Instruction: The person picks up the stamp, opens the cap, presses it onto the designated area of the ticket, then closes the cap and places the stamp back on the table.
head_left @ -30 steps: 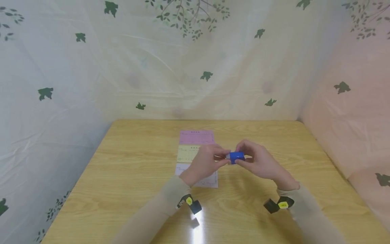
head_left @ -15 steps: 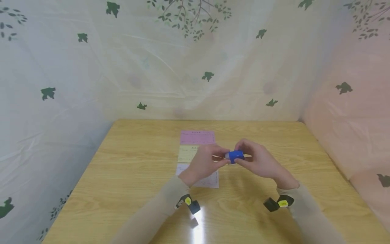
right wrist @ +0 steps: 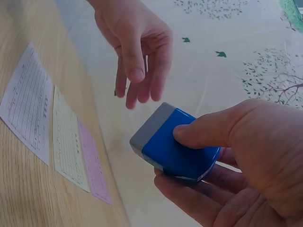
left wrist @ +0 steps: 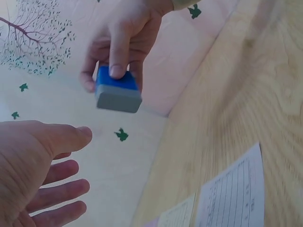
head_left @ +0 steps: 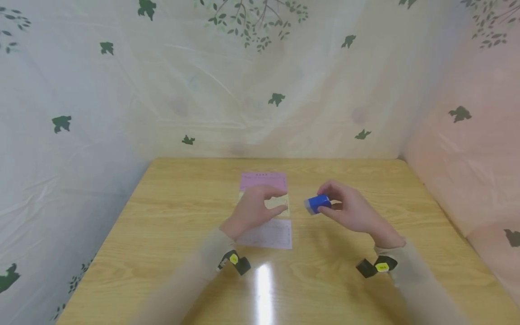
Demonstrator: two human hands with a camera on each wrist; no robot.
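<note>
My right hand [head_left: 353, 212] holds a blue stamp [head_left: 321, 202] above the table, thumb on one broad face and fingers behind it. The stamp's grey capped end [right wrist: 154, 126] points left, toward my other hand. Off to the left, my left hand [head_left: 253, 208] is in the air with thumb and fingers spread, holding nothing and apart from the stamp. It hangs over the paper slips in the head view. Those are a pink slip [head_left: 264, 179], a yellow slip [head_left: 283, 208] partly hidden by the hand, and a white slip [head_left: 270, 235], lined up in a column.
The wooden table [head_left: 183, 198] carries the printed slips near its middle. A pale cloth curtain [head_left: 227, 99] with green bird and leaf prints encloses the back and sides. Each wrist wears a strapped black camera [head_left: 367, 268].
My left hand has let go of the stamp's grey end and moved left, its fingers spreading. The stamp stays in my right hand, shifted slightly right and tilted.
</note>
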